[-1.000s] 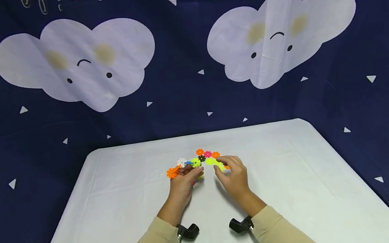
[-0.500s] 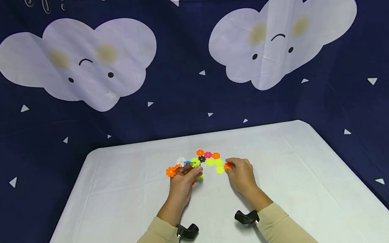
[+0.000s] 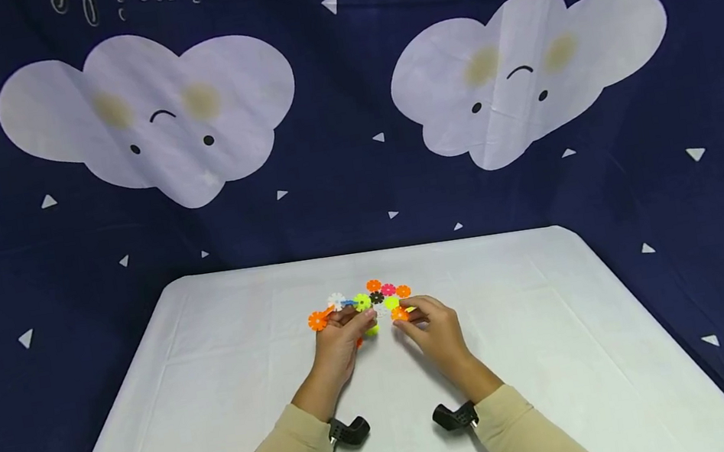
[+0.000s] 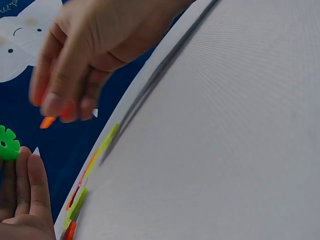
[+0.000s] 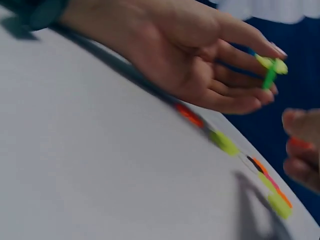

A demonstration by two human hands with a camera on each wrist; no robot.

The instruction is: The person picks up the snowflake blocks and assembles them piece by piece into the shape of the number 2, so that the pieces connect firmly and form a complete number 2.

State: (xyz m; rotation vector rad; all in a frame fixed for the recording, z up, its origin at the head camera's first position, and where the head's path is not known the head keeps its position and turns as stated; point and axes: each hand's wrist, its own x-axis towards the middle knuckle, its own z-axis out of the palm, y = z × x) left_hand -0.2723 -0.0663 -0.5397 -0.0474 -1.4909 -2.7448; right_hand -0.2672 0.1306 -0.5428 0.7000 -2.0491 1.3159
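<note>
In the head view my left hand (image 3: 340, 342) holds a joined string of small notched plastic flower discs. An orange disc (image 3: 317, 321) ends it at left, followed by a white disc (image 3: 336, 301), a bit of blue and a yellow-green disc (image 3: 362, 302). A green disc (image 4: 9, 144) stands at the left fingertips in the left wrist view. My right hand (image 3: 437, 330) pinches a single orange disc (image 3: 400, 314) between thumb and fingers, a short gap to the right of the left hand. Both hands are above the table.
Loose discs lie on the white table (image 3: 526, 357) just beyond and under the hands: a pink disc (image 3: 388, 289), a black disc (image 3: 377, 297), several orange, yellow-green and white ones. A dark blue cloud-print cloth (image 3: 345, 105) hangs behind the table.
My right hand went right, picked up an orange disc from the table, and came back left with it towards the left hand. The left hand stays nearly in place with its string of discs.
</note>
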